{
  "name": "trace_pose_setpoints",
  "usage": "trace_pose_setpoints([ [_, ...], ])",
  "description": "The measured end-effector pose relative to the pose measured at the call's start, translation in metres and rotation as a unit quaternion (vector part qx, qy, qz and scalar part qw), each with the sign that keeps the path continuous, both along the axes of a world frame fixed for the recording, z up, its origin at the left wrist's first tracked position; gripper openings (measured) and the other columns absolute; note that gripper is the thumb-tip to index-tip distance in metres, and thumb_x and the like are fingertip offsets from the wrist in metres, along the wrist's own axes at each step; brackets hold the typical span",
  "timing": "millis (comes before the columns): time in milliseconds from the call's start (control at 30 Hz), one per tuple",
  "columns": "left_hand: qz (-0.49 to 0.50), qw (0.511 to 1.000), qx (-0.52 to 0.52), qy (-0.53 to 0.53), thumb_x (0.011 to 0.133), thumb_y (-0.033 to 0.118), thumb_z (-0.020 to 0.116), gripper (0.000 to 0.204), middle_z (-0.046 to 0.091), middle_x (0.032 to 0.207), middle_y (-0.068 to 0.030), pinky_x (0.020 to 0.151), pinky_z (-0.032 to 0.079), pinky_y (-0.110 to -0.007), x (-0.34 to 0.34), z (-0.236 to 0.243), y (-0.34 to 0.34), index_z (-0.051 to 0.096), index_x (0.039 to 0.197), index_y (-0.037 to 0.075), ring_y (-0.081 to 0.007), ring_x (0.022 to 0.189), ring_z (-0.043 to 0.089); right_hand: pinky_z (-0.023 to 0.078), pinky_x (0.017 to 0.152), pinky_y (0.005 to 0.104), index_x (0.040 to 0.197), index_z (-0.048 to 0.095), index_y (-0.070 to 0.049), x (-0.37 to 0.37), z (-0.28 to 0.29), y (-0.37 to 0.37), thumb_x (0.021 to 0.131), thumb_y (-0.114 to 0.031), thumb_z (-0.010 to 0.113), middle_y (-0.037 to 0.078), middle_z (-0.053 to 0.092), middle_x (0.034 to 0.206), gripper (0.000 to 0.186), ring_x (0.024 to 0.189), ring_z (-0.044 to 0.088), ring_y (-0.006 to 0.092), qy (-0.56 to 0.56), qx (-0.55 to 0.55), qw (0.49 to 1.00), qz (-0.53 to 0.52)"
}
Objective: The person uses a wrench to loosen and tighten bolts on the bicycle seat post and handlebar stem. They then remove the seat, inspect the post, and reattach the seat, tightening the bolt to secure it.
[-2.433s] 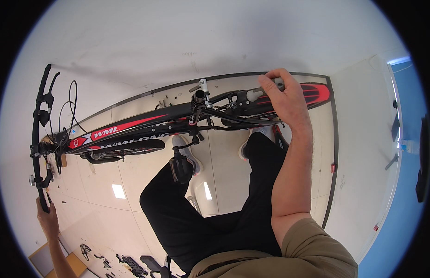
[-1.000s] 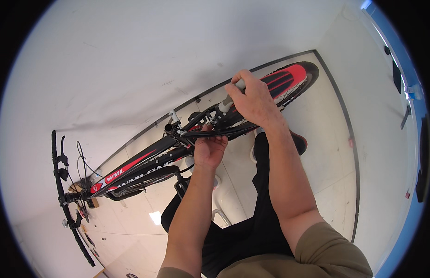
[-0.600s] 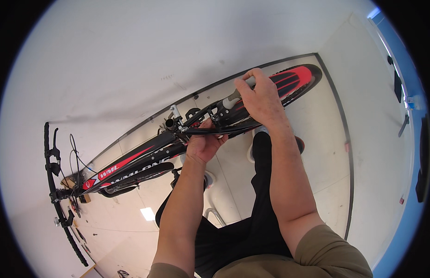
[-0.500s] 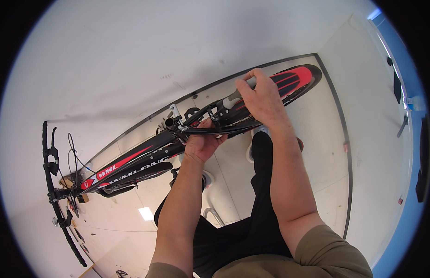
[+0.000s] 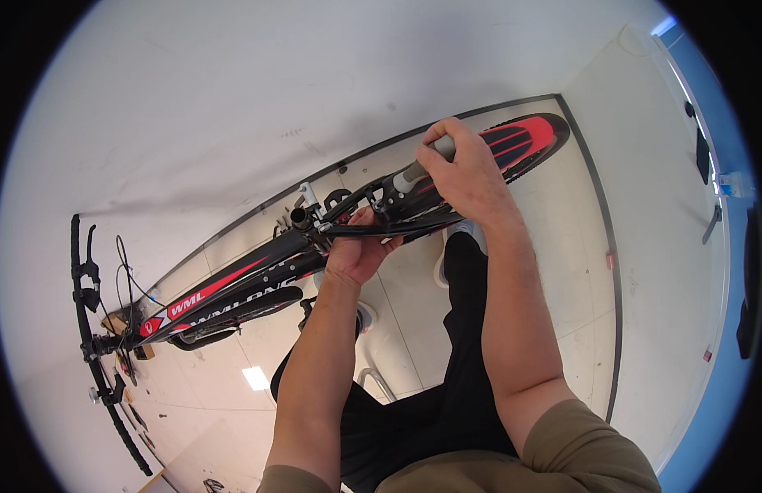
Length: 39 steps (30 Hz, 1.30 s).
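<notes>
A black and red bicycle [image 5: 273,247] lies across my view, with a bare seat tube [image 5: 300,218] at its middle. My right hand [image 5: 465,172] is closed on a grey arm [image 5: 410,175] at the front end of the red and black rear mudguard [image 5: 520,140]. My left hand [image 5: 360,253] reaches beneath the black frame tubes just right of the seat tube, fingers curled up among the parts there; what they hold is hidden. A silver clamp with a lever [image 5: 309,195] stands beside the seat tube.
The handlebar [image 5: 82,304] with loose cables is at the left. A white wall [image 5: 233,99] rises behind the bicycle, and a dark edge strip [image 5: 603,205] borders the tiled floor [image 5: 405,312]. My legs [image 5: 463,287] are beneath the bicycle. A curved metal tube [image 5: 379,380] sits between them.
Since the oldest frame, my left hand has left the handlebar for the underside of the frame, and my view has turned. In the last half second both hands have barely moved.
</notes>
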<state>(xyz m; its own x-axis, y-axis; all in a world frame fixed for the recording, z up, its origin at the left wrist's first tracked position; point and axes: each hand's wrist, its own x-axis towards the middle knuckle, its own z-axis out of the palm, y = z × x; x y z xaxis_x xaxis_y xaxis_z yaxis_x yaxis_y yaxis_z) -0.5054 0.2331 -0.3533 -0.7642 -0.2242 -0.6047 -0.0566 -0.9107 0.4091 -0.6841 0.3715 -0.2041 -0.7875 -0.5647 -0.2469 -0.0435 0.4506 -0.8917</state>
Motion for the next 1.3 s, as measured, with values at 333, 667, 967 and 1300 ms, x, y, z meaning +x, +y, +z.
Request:
trace_pose_setpoints([
  [333, -0.009, 1.0, -0.001, 0.013, 0.095, 0.032, 0.069, 0.014, 0.069, 0.097, -0.0019, 0.092, 0.049, -0.052, 0.0, -0.002, 0.002, 0.067, 0.097, 0.018, -0.0226, 0.101, 0.063, 0.051, 0.083, 0.0383, 0.115, 0.062, 0.0, 0.0, -0.011, 0.0, 0.09, -0.019, 0.064, 0.019, 0.068, 0.088, 0.032, 0.083, 0.066, 0.0295, 0.024, -0.044, 0.999, 0.0],
  [667, -0.015, 1.0, 0.004, 0.011, 0.095, 0.036, 0.069, 0.019, 0.07, 0.096, -0.0014, 0.092, 0.048, -0.05, -0.001, -0.001, 0.003, 0.068, 0.098, 0.017, -0.0214, 0.101, 0.063, 0.051, 0.087, 0.0375, 0.123, 0.06, 0.002, 0.0, -0.003, 0.005, 0.089, -0.024, 0.066, 0.016, 0.068, 0.092, 0.043, 0.089, 0.065, 0.0283, -0.002, -0.035, 0.999, 0.038],
  [967, -0.008, 0.999, 0.021, 0.026, 0.094, 0.031, 0.068, 0.015, 0.071, 0.096, -0.0021, 0.093, 0.047, -0.05, -0.001, 0.0, 0.003, 0.068, 0.099, 0.017, -0.0213, 0.102, 0.063, 0.051, 0.088, 0.0381, 0.123, 0.06, 0.001, -0.005, -0.013, 0.008, 0.086, -0.022, 0.068, 0.017, 0.069, 0.096, 0.045, 0.09, 0.066, 0.03, -0.002, -0.038, 0.999, 0.013],
  [1300, -0.013, 1.0, 0.015, 0.011, 0.098, 0.036, 0.064, 0.02, 0.07, 0.094, -0.0023, 0.093, 0.048, -0.05, -0.004, -0.002, 0.003, 0.068, 0.098, 0.017, -0.0215, 0.099, 0.063, 0.051, 0.086, 0.039, 0.124, 0.057, 0.002, -0.001, -0.014, 0.004, 0.087, -0.022, 0.069, 0.02, 0.07, 0.094, 0.046, 0.09, 0.067, 0.0302, 0.016, -0.034, 0.999, 0.021],
])
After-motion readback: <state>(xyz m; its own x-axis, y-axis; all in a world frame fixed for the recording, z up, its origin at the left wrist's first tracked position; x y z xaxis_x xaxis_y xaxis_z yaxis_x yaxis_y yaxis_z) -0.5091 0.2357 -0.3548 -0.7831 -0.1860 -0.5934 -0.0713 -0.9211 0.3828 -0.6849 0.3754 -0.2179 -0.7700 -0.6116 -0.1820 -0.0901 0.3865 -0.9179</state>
